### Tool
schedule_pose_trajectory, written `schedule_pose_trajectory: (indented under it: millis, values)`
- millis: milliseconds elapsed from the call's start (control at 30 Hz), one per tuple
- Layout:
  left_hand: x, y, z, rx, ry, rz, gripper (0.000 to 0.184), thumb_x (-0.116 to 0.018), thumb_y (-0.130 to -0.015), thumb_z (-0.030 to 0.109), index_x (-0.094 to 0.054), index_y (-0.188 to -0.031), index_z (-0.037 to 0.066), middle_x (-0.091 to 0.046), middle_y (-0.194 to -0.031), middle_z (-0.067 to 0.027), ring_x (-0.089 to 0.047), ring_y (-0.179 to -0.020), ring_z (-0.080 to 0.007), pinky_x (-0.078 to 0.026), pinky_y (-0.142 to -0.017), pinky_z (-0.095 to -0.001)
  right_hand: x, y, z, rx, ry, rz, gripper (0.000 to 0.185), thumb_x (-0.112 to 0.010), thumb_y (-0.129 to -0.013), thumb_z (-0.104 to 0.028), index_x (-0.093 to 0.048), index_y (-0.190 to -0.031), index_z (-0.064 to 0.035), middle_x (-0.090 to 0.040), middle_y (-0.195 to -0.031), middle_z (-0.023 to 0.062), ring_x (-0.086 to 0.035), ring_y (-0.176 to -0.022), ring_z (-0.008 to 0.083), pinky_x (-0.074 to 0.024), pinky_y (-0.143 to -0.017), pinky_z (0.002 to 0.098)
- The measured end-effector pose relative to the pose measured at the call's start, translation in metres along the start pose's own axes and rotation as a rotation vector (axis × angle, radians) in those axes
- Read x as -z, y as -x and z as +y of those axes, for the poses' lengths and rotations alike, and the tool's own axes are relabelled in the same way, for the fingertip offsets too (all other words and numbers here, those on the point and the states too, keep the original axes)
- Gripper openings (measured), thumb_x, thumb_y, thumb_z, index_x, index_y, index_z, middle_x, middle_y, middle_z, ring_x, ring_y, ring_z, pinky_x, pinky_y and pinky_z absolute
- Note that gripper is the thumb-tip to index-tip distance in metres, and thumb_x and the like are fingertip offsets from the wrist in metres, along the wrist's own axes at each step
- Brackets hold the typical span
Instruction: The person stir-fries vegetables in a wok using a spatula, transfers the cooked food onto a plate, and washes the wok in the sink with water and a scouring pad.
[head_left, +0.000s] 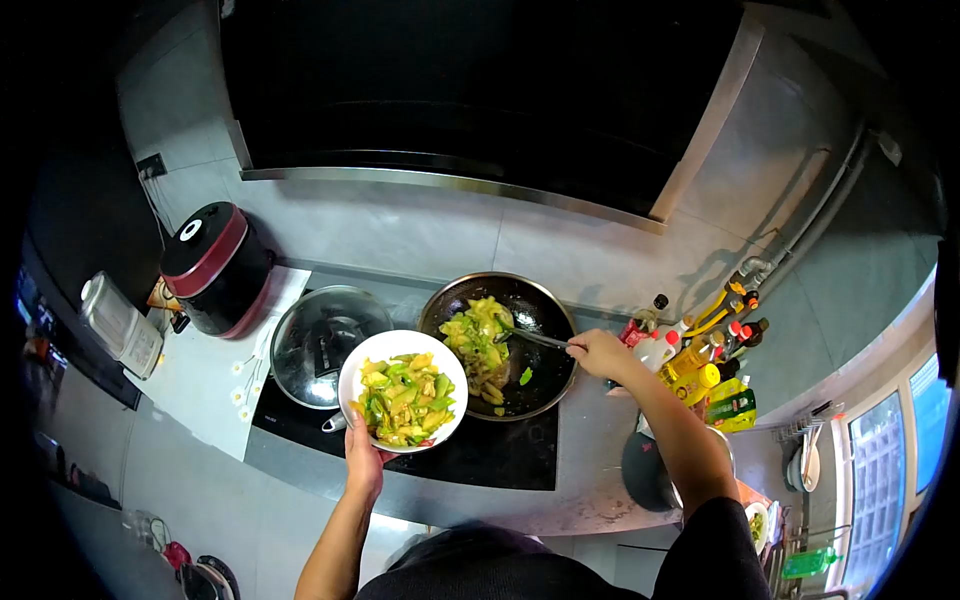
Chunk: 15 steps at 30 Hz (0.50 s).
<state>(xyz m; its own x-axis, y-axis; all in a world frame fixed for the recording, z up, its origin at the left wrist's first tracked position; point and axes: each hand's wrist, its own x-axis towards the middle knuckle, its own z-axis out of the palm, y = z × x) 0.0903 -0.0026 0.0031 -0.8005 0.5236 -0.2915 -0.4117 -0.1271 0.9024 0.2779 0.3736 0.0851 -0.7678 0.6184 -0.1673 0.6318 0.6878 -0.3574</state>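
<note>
My left hand (362,460) holds a white bowl (350,390) from below at its near edge. Green and yellow sliced vegetables (405,400) fill the bowl, which is beside the left rim of a dark wok (540,375). More of the same food (478,340) lies in the left part of the wok. My right hand (597,353) is closed around the handle of a metal spatula (540,339) at the wok's right side. The spatula's head is down among the food and partly hidden.
A glass lid (320,325) rests left of the wok on the black cooktop (300,428). Farther left are a red and black cooker (218,270) and a white appliance (122,325). Several bottles (695,375) and a dark pot (648,470) stand right. A range hood (450,175) hangs above.
</note>
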Motion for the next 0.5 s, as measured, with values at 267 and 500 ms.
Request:
schedule_pose_trajectory:
  millis: [267, 500]
  values:
    - [-0.005, 0.002, 0.007, -0.018, 0.043, 0.062, 0.067, -0.035, -0.098, 0.057, -0.033, -0.137, 0.002, -0.056, -0.123, -0.0175, -0.067, -0.096, -0.0241, -0.061, -0.066, -0.0332, 0.068, 0.027, 0.052, 0.108, 0.225, -0.114, 0.025, -0.06, -0.085, -0.027, -0.072, -0.103, -0.0141, -0.071, -0.082, 0.0106, -0.067, -0.071, 0.0307, -0.0519, -0.064, 0.0411]
    - [-0.001, 0.002, 0.005, -0.019, 0.008, 0.027, 0.069, -0.034, -0.097, 0.058, -0.031, -0.138, 0.002, -0.055, -0.124, -0.0183, -0.067, -0.096, -0.0245, -0.061, -0.066, -0.0324, -0.03, 0.017, 0.006, -0.276, -0.364, -0.399, 0.03, -0.06, -0.091, -0.034, -0.07, -0.11, -0.0128, -0.057, -0.061, -0.0001, -0.048, -0.046, 0.0118, -0.0386, -0.04, 0.0287]
